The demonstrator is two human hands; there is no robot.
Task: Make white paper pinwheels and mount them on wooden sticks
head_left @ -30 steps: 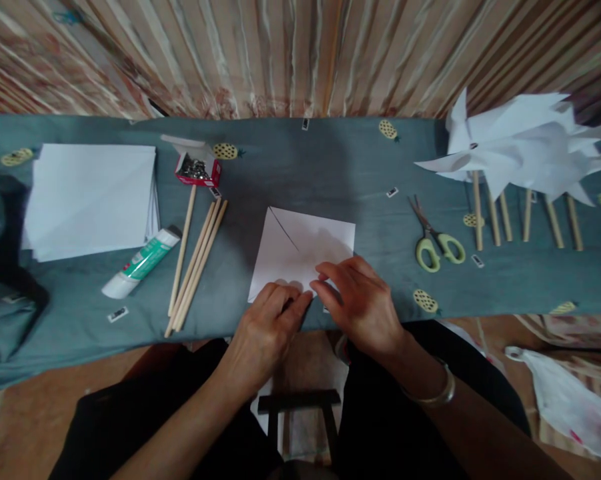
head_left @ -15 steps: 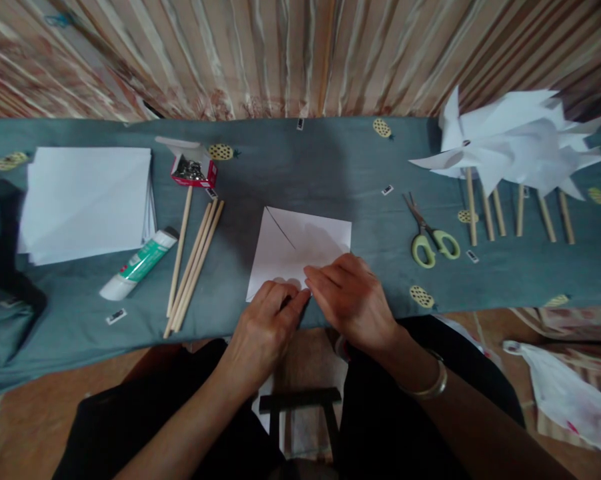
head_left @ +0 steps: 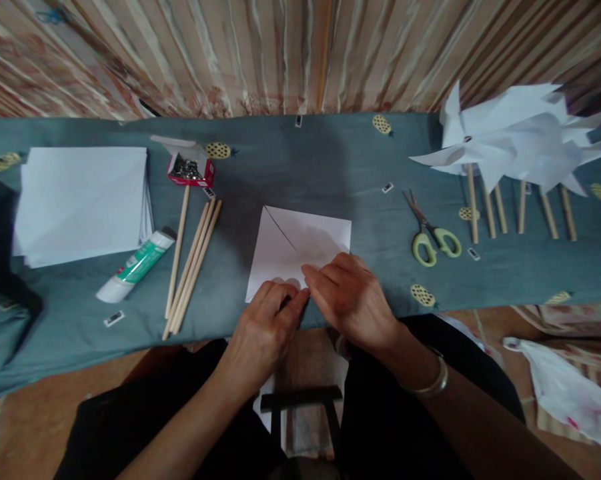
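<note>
A white sheet of paper (head_left: 300,233) lies in front of me, with a dark line running inward from its far left corner. My left hand (head_left: 267,320) is closed on the sheet's near edge, thumb and fingers pinched together. Right beside it, my right hand (head_left: 353,303) has its fingers bunched at the same edge, by the near right part of the paper. The fingertips of both hands almost meet. The near edge is largely covered by my fingers, so any fold there is hidden.
Left of the sheet lie wooden sticks (head_left: 193,267), a glue tube (head_left: 137,265), an open red box (head_left: 190,170) of small metal pieces and a paper stack (head_left: 83,203). Green-handled scissors (head_left: 430,237) and several paper pinwheels (head_left: 520,137) on sticks are to the right, on the tablecloth (head_left: 310,160).
Both hands stay at the paper's near edge with almost the same grip; the right fingertips have shifted very slightly left. The whole view has moved a little.
</note>
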